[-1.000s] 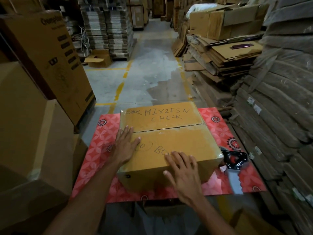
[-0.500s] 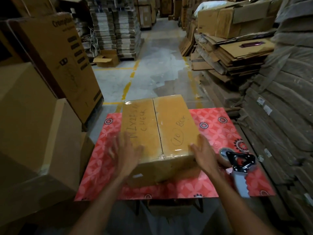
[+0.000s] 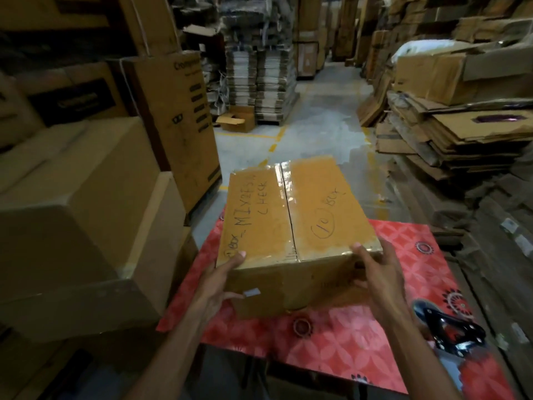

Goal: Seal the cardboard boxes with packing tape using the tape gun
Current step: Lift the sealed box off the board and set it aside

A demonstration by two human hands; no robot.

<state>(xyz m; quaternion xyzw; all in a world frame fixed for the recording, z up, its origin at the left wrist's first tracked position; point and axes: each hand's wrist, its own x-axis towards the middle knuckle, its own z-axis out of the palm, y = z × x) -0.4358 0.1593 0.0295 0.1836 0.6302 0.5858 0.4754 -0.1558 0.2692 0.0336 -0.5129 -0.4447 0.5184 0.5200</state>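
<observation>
The brown cardboard box (image 3: 288,215) with black marker writing on its lid is held in the centre of the frame, over the far half of the bench (image 3: 346,350), which is covered by a red patterned sheet. Its near corners are gripped by both hands. The left hand (image 3: 219,284) is wrapped round the near left corner with the thumb laid on the lid, and the right hand (image 3: 377,278) is wrapped round the near right corner in the same way.

A second ago the box is seen lying crosswise with both palms flat on its lid. It has since been turned a quarter, so that the centre seam now runs away from the viewer. It also appears to be raised and tipped, with its far end past the bench edge. A strip of glossy clear tape (image 3: 284,192) is seen along that seam, so the top is judged to be sealed already.

The black metal tape gun (image 3: 445,327) lies on the bench at the lower right of the frame, touched by neither hand. The change is read as a removal: this box is probably being carried off, perhaps toward the large tan cartons (image 3: 75,226) at the left of the frame. Whether the underside is taped cannot be told.
</observation>
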